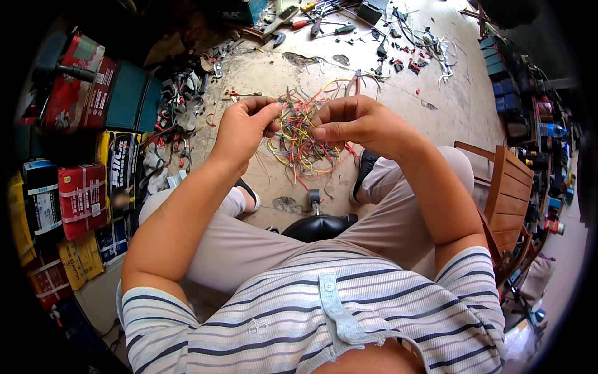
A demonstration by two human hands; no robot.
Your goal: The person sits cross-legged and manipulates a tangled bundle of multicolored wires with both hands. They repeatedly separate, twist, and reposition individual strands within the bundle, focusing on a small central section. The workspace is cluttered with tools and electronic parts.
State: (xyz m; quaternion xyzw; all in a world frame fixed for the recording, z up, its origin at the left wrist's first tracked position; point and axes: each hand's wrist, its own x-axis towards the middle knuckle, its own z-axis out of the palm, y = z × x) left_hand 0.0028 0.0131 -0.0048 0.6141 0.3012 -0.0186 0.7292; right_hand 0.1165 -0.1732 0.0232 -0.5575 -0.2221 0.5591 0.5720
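A loose tangle of thin electrical wires [301,144], red, yellow, black and grey, lies between my feet, below my hands. At its left side my left hand [249,128] is closed in a pinch, with thumb and forefinger together on what looks like a wire end; the tip is too small to make out. My right hand [358,121] is at the tangle's right side, its fingers curled and thumb pressed toward them on a thin wire. Part of the tangle is hidden behind both hands.
Beyond the tangle lie screwdrivers [336,30], a brush [281,19] and cut wire scraps [414,43]. Boxes [81,199] are stacked at left beside a heap of small parts [180,103]. A wooden chair [509,190] and crowded shelves stand at right.
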